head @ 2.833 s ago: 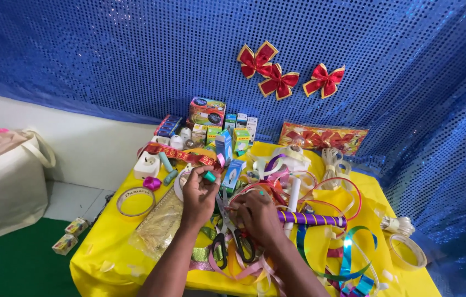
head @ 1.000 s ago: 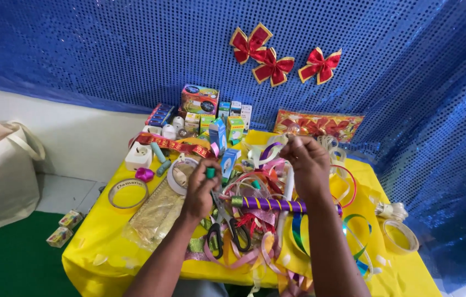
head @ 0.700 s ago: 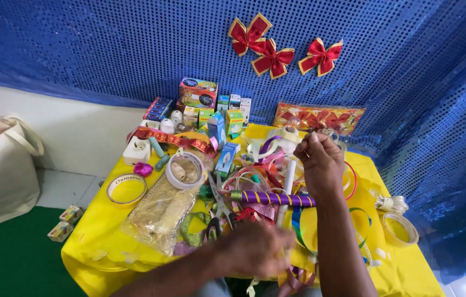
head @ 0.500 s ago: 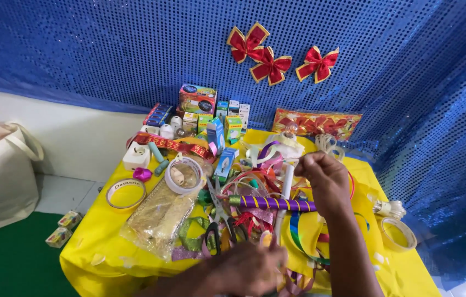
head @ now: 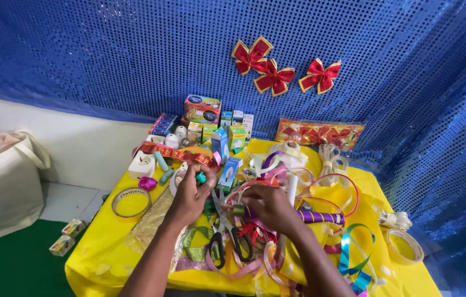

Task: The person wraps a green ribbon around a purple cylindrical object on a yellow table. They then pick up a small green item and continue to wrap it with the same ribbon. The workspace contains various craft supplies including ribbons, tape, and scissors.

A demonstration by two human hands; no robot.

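My left hand [head: 188, 197] is over the middle of the yellow table [head: 106, 247], its fingertips pinched on a small teal piece [head: 201, 177]. My right hand [head: 270, 206] is beside it, fingers curled around the left end of a purple striped roll [head: 321, 216] that lies across loose ribbons. Black-handled scissors [head: 226, 237] lie just below and between both hands, on a tangle of pink, red and green ribbon [head: 255, 258].
Small boxes [head: 203, 110] and bottles stand along the table's back edge. A tape ring [head: 130, 201] lies at the left and another tape ring [head: 405, 246] at the right. Red bows [head: 274, 74] hang on the blue sequin wall. A white bag [head: 2, 181] stands on the floor.
My left hand dropped to the near edge, then came back up to the middle with the teal piece. My right hand drew back from the far ribbons to the purple roll.
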